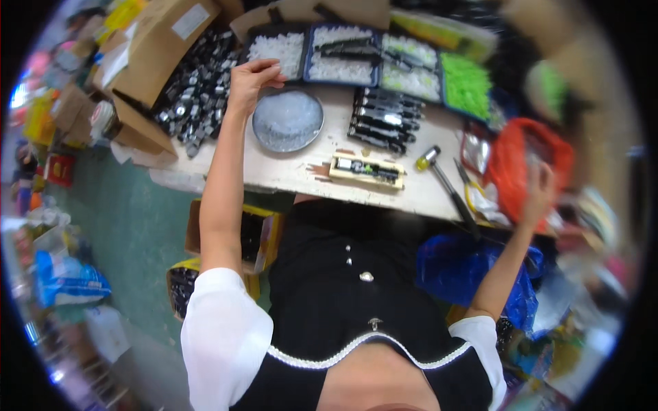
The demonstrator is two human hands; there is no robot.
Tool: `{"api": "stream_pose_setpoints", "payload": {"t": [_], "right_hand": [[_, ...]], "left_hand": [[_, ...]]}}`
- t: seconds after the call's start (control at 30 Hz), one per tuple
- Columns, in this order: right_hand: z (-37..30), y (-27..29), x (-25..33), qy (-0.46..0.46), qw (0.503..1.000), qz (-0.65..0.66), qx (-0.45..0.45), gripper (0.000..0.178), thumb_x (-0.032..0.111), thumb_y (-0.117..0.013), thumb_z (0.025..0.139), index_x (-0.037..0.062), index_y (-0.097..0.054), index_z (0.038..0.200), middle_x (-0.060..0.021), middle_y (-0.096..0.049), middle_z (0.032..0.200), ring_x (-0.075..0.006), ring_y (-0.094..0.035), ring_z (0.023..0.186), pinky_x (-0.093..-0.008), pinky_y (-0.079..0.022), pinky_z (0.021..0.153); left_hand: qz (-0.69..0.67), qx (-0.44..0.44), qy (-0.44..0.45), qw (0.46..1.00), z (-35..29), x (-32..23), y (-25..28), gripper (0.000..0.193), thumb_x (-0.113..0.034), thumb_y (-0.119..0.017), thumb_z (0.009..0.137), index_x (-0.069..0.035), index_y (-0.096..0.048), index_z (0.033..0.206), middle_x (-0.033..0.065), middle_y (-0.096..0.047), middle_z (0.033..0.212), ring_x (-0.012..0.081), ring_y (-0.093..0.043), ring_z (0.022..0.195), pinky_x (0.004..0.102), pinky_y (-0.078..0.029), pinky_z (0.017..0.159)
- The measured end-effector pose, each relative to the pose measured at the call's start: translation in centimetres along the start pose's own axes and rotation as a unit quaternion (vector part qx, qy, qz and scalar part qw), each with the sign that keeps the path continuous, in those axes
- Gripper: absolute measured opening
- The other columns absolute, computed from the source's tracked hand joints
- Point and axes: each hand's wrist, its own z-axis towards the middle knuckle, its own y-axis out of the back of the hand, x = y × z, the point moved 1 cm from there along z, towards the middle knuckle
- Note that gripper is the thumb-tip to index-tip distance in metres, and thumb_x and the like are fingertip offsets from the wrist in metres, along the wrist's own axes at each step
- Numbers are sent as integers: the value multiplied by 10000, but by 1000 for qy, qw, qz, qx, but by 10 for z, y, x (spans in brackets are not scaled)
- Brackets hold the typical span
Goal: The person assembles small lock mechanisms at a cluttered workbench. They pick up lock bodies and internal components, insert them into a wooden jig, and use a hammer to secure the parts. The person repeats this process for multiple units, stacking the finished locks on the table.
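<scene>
Nearest the camera, a black garment (329,267) is worn, faced toward the worktable (271,171). The left hand (253,81) is held out at white pieces (277,48) in a tray, its fingers bent and drawn together; whether anything is pinched cannot be told. The right hand (541,188) is blurred at the red bag (510,185); its fingers look loosely extended, but its grip cannot be told. Between them, a black part (367,168) is seated in a cream block (399,179), probably so that it is kept steady. A hammer (449,188) is laid alongside, seemingly for easy reach. Beyond, black assemblies (387,120) are lined up, and green pieces (466,85) are trayed separately, presumably to prevent mixing.
</scene>
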Motion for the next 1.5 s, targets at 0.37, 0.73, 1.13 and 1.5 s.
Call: {"api": "stream_pose_setpoints", "payload": {"t": [0.37,0.73,1.13,1.5], "right_hand": [[-69,-91,43,-108,943,220,224,226,28,-633,774,20,-568,991,2,-541,856,-80,-499,774,-203,-408,708],[-86,-106,79,-32,953,188,235,200,39,-625,757,14,-593,953,-22,-563,873,-100,-491,751,-228,-399,693],[-102,-126,105,-146,883,349,278,185,17,-650,748,21,-603,927,-7,-579,873,-60,-499,731,-187,-401,673],[-119,-153,136,-141,836,406,340,160,54,-646,773,-8,-614,917,-27,-579,873,-95,-542,809,-217,-434,740]], "left_hand": [[409,-15,-156,899,-115,17,9,123,10,-602,712,-11,-633,829,69,-602,732,116,-565,630,221,-436,574],[519,9,-265,812,-110,34,-13,97,40,-568,657,-20,-571,733,119,-546,714,309,-555,700,369,-440,603],[216,-95,-91,967,-124,-5,-20,160,50,-593,739,9,-635,887,41,-575,762,138,-588,671,234,-453,585],[-162,68,110,978,-149,8,-100,160,-2,-607,791,13,-605,950,78,-614,737,129,-597,666,235,-480,615]]}}
